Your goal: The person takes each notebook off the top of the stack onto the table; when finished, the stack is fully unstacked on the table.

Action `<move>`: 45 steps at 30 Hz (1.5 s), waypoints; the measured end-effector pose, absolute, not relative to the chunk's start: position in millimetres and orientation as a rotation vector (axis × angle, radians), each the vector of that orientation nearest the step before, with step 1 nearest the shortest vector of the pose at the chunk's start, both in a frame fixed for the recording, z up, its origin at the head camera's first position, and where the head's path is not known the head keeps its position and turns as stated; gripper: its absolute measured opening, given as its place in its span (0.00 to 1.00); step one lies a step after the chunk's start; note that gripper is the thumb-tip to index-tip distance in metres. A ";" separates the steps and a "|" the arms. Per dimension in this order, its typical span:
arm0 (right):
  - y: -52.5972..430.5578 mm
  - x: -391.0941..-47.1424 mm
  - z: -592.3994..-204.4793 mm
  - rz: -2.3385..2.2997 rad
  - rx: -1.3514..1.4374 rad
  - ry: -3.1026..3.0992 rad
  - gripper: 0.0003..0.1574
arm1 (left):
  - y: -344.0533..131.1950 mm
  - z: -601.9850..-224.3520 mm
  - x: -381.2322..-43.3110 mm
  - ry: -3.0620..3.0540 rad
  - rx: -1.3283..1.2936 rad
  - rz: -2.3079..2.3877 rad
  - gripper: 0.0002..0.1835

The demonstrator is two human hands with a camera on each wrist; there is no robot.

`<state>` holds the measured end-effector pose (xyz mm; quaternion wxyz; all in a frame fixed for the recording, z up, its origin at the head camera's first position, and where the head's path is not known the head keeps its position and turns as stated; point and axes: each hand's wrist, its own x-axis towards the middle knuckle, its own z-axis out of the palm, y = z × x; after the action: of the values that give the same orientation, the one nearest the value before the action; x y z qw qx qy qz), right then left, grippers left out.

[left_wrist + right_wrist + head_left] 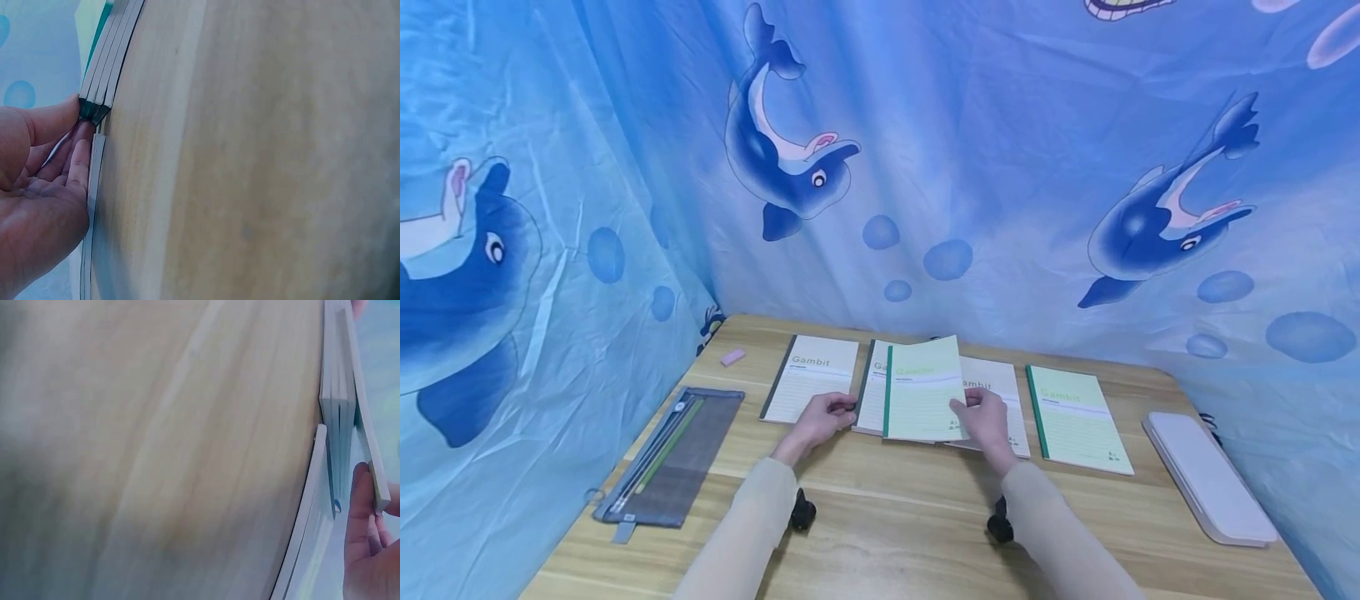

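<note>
A green notebook (925,392) with a dark green spine lies at a slant over a stack of white notebooks (871,392) in the head view. My right hand (985,421) pinches its right edge, which is tilted up off the stack in the right wrist view. At the stack's left side, my left hand (822,418) has thumb and curled fingers at the dark spines; the left wrist view shows several stacked notebooks (112,69) there. A white notebook (815,379) lies left of the stack. Another white notebook (1003,379) sits partly beneath the green one, behind my right hand.
A second green notebook (1078,417) lies further right, beside a white case (1210,479) near the table's right edge. On the left are a grey mesh pencil pouch (703,467) and a pink eraser (732,357). A blue dolphin-print curtain (910,167) hangs behind the table.
</note>
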<state>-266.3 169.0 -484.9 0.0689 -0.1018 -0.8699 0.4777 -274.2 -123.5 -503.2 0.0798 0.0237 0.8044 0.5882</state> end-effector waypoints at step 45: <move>369.3 -122.6 -478.5 1.961 -0.729 -2.525 0.49 | -123.9 -504.4 -274.4 2.427 0.088 1.753 0.19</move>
<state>-122.6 369.3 -478.5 -0.0687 -0.2217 -0.7682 0.5967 -274.4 -123.9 -504.4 0.0733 0.0294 0.8081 0.5837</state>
